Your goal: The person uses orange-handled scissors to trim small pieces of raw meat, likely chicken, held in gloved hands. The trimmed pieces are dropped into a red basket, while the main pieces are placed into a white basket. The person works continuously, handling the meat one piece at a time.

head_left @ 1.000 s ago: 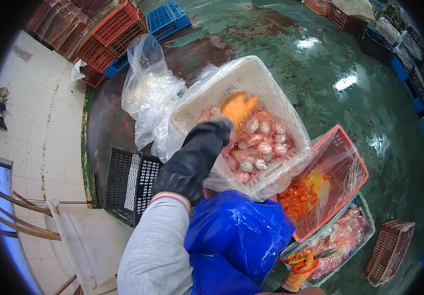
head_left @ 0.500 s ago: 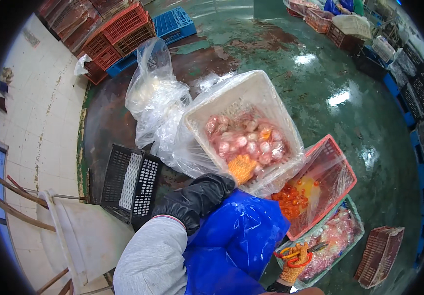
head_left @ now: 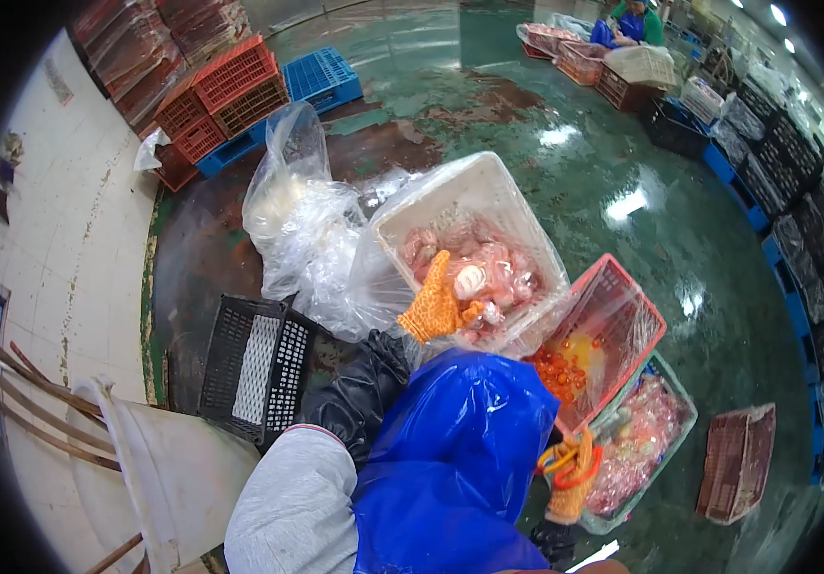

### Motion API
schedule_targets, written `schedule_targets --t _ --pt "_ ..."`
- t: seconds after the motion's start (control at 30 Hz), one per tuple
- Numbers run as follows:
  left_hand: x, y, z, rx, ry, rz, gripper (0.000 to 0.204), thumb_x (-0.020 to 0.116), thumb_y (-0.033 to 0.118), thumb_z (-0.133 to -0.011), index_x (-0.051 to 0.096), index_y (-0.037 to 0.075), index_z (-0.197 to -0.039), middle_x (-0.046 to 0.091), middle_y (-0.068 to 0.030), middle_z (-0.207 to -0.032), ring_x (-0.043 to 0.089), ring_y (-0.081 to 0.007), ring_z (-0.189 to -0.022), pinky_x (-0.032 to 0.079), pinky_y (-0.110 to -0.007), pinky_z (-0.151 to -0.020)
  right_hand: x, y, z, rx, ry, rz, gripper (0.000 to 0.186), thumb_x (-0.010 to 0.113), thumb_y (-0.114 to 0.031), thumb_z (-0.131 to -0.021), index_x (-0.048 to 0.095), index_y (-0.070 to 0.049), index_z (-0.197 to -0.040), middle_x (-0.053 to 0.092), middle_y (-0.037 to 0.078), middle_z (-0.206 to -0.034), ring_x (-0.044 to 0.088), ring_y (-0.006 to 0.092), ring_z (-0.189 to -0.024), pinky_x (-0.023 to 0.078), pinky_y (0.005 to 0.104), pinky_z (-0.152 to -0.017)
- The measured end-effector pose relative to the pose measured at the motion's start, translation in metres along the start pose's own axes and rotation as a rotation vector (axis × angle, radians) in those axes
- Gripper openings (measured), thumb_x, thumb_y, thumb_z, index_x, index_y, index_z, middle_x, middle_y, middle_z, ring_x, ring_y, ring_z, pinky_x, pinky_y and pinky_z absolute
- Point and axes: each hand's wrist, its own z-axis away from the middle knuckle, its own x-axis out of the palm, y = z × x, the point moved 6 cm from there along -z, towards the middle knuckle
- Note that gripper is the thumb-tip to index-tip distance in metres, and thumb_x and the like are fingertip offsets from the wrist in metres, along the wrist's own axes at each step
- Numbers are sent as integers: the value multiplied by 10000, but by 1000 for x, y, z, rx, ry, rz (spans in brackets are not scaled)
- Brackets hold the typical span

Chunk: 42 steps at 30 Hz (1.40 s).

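Note:
My left hand (head_left: 431,308), in an orange glove and a black sleeve cover, is over the near left of a white plastic-lined crate (head_left: 550,244). Its thumb and fingers are closed around a pink, fleshy piece of offal (head_left: 490,273) with a pale round end. More pink pieces lie beneath it in the crate. My right hand (head_left: 572,483), also orange-gloved, grips scissors (head_left: 557,460) by orange-red loop handles; their blades are hard to make out. Beside it are a red lined crate (head_left: 630,335) with round orange yolks (head_left: 565,378), and a green-rimmed crate (head_left: 672,435) of pink pieces.
Clear plastic bags (head_left: 311,239) lie left of the white crate. A black crate (head_left: 254,368) stands nearer, and a brown-red crate (head_left: 735,464) at right. My blue apron (head_left: 450,430) covers my lap. Stacked crates (head_left: 230,86) line the far left; a person (head_left: 630,27) sits far right.
My left hand has come up from the pile with a pink piece, moving slightly left. The right hand, with the scissors, has turned and risen a little. The view has shifted.

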Motion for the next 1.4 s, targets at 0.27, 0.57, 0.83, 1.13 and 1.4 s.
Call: schedule_targets --t 0.27,0.57,0.83,1.13,1.4 --pt "63 -79 26 -60 -129 -66 378 557 319 -842 498 76 -1126 556 -75 -1016 541 -209 -893 458 -320 -774 119 -16 -5 -86 -98 240 314 542 -192 -869 476 -105 -1164 537 21 -745 489 73 -517 390 191 -385" --pt "54 -153 45 -81 -87 -399 445 488 367 -887 434 70 -1215 543 -35 -1085 532 -139 -956 432 -259 -816 147 0 -2 -298 -86 395 268 559 -211 -856 494 -101 -1091 537 1 -754 473 77 -495 397 189 -417" --pt "83 -142 60 -356 -157 -195 415 490 374 -879 453 122 -1207 564 -66 -1076 575 -227 -946 504 -371 -779 156 -32 -13 -520 -325 824 425 611 -135 -812 476 -38 -1203 567 45 -891 531 125 -772 449 236 -674" --pt "1 -117 4 255 283 26 260 521 274 -876 531 67 -1033 573 -105 -984 580 -249 -882 524 -397 -752 186 -33 31 -1126 -71 1381 517 643 -127 -743 479 -63 -1230 553 125 -806 540 278 -689 443 380 -648" --pt "17 -127 16 121 113 -14 317 504 299 -885 520 51 -1082 584 -79 -991 585 -197 -875 510 -329 -783 144 -12 -14 -631 3 799 382 557 -36 -833 454 14 -1198 547 78 -1065 533 135 -917 444 237 -794"
